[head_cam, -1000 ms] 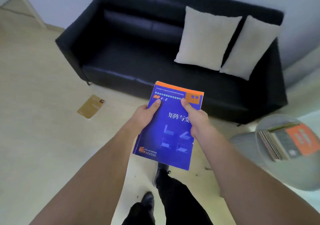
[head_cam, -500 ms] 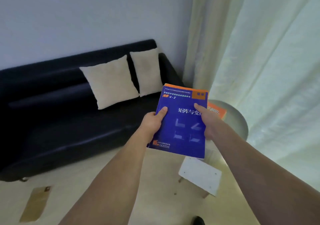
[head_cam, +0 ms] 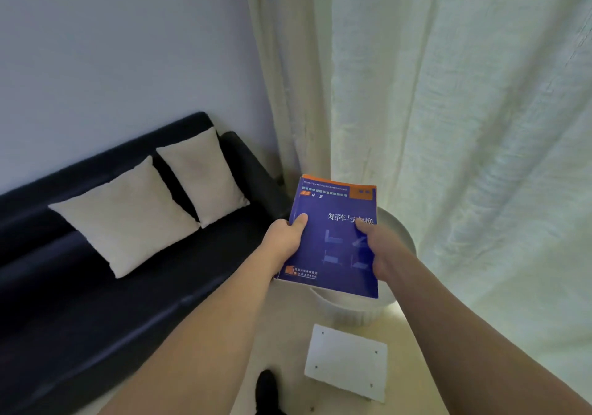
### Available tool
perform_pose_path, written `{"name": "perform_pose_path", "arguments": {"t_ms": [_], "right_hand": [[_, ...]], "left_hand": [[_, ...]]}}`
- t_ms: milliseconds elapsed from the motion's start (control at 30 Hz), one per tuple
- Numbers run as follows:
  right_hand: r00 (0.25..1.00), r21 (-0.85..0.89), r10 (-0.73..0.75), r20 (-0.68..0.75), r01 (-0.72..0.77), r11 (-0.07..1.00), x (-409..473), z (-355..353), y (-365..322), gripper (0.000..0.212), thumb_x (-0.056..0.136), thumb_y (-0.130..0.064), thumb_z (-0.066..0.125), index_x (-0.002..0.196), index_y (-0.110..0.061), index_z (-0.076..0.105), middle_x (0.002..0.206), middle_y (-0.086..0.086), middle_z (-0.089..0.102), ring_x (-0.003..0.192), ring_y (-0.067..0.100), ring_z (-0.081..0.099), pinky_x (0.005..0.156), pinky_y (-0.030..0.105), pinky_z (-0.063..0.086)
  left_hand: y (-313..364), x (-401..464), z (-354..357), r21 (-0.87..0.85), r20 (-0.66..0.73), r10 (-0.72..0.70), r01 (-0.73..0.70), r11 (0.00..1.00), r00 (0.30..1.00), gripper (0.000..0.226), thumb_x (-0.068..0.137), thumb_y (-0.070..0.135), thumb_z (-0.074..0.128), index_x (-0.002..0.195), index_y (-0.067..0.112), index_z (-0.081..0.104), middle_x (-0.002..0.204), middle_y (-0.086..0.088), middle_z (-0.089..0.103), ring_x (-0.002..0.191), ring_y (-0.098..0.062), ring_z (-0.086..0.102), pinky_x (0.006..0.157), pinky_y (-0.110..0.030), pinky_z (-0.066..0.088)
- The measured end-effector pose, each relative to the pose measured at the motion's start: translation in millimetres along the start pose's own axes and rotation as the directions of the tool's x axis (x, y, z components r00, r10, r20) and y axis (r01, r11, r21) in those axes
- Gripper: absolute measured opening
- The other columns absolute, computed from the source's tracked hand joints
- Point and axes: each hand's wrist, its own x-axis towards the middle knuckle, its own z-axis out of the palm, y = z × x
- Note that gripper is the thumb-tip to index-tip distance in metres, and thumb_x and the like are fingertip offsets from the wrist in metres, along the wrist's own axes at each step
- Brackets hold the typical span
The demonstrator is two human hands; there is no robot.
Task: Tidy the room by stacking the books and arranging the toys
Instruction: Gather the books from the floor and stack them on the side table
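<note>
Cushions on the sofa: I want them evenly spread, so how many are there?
2. One cream square cushion leans mid-sofa; the other leans beside it, nearer the curtain-side armrest. The sofa's far end is out of view.

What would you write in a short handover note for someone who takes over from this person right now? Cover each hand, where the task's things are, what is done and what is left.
Left hand: grips the left edge of the blue book, thumb on the cover.
Right hand: grips its right side, thumb on the cover.
The book is held in the air over the round white side table, which stands between the black sofa and the curtain. The book hides most of the tabletop.
Done: one book picked up and brought to the table.
Left: set it down there. No toys are in view.
</note>
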Motion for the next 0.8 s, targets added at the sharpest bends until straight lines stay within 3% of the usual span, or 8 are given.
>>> {"name": "perform_pose_path", "arguments": {"t_ms": [100, 233, 333, 500, 567, 633, 700, 800], "right_hand": [[0.999, -0.001, 0.023, -0.025, -0.023, 1.000, 35, 14, -15, 0.030, 0.095, -0.032, 0.059, 0.118, -0.012, 0.061, 0.115, 0.018, 0.069, 0.101, 0.036, 0.068, 0.075, 0.049, 0.057], [0.997, 0.002, 0.038, -0.068, -0.037, 0.999, 83, 46, -33, 0.017, 0.093, -0.031, 0.059, 0.098, -0.015, 0.062, 0.088, 0.011, 0.066, 0.081, 0.030, 0.067, 0.055, 0.036, 0.054], [0.990, 0.000, 0.099, -0.099, -0.100, 0.995, 116, 70, -32, 0.020, 0.087, -0.026, 0.060, 0.100, -0.012, 0.064, 0.095, 0.016, 0.068, 0.081, 0.034, 0.067, 0.057, 0.039, 0.056], [0.974, -0.043, 0.172, -0.149, -0.180, 0.983, 180, 95, -3, 0.010, 0.093, -0.013, 0.054, 0.091, -0.005, 0.059, 0.085, 0.016, 0.063, 0.067, 0.032, 0.060, 0.060, 0.037, 0.052], [0.956, -0.068, 0.219, -0.195, -0.236, 0.969, 198, 96, 21, 0.011, 0.094, -0.015, 0.056, 0.096, -0.005, 0.059, 0.093, 0.015, 0.067, 0.079, 0.034, 0.065, 0.073, 0.043, 0.056], [0.921, -0.080, 0.292, -0.258, -0.321, 0.944, 219, 86, 60, 0.023, 0.093, -0.019, 0.060, 0.112, -0.005, 0.057, 0.103, 0.016, 0.068, 0.089, 0.036, 0.067, 0.083, 0.047, 0.056], [0.898, -0.082, 0.332, -0.289, -0.369, 0.926, 231, 74, 92, 0.040, 0.093, -0.017, 0.059, 0.130, -0.006, 0.048, 0.105, 0.015, 0.067, 0.083, 0.031, 0.065, 0.067, 0.040, 0.056], [0.895, -0.121, 0.303, -0.328, -0.358, 0.926, 241, 63, 117, 0.033, 0.095, -0.007, 0.050, 0.128, -0.006, 0.050, 0.091, 0.009, 0.062, 0.071, 0.022, 0.060, 0.053, 0.029, 0.050]], "left_hand": [[23, 39, -10, 0.034, 0.027, 0.022, -0.023, 0.999, 0.999, 0.048, 0.100, 0.056, 0.048, 0.124, 0.015, 0.052, 0.107, -0.004, 0.071, 0.090, -0.020, 0.072, 0.068, -0.031, 0.052], [42, 99, -31, 0.067, 0.043, 0.057, -0.060, 0.996, 0.997, 0.045, 0.099, 0.055, 0.049, 0.123, 0.017, 0.050, 0.106, -0.002, 0.070, 0.087, -0.017, 0.071, 0.066, -0.029, 0.051], [42, 147, -48, 0.123, 0.062, 0.051, -0.058, 0.991, 0.997, 0.050, 0.097, 0.058, 0.050, 0.125, 0.016, 0.052, 0.107, -0.002, 0.069, 0.089, -0.018, 0.071, 0.078, -0.035, 0.056], [22, 221, -57, 0.179, 0.071, -0.074, 0.060, 0.982, 0.995, 0.050, 0.098, 0.059, 0.048, 0.127, 0.018, 0.048, 0.112, -0.003, 0.065, 0.094, -0.019, 0.068, 0.078, -0.036, 0.055], [-4, 236, -53, 0.189, 0.065, -0.175, 0.160, 0.969, 0.982, 0.050, 0.098, 0.058, 0.047, 0.126, 0.018, 0.048, 0.112, -0.004, 0.065, 0.095, -0.021, 0.068, 0.082, -0.039, 0.056], [-46, 249, -39, 0.222, 0.069, -0.260, 0.240, 0.945, 0.963, 0.047, 0.099, 0.058, 0.047, 0.123, 0.017, 0.049, 0.110, -0.003, 0.066, 0.092, -0.019, 0.068, 0.072, -0.034, 0.055], [-82, 252, -25, 0.225, 0.081, -0.290, 0.266, 0.937, 0.954, 0.037, 0.100, 0.055, 0.047, 0.112, 0.021, 0.052, 0.104, -0.001, 0.068, 0.087, -0.016, 0.070, 0.067, -0.030, 0.054], [-119, 264, -4, 0.244, 0.095, -0.275, 0.245, 0.938, 0.957, 0.035, 0.097, 0.057, 0.048, 0.105, 0.023, 0.054, 0.101, -0.001, 0.071, 0.083, -0.017, 0.072, 0.078, -0.037, 0.061]]}}
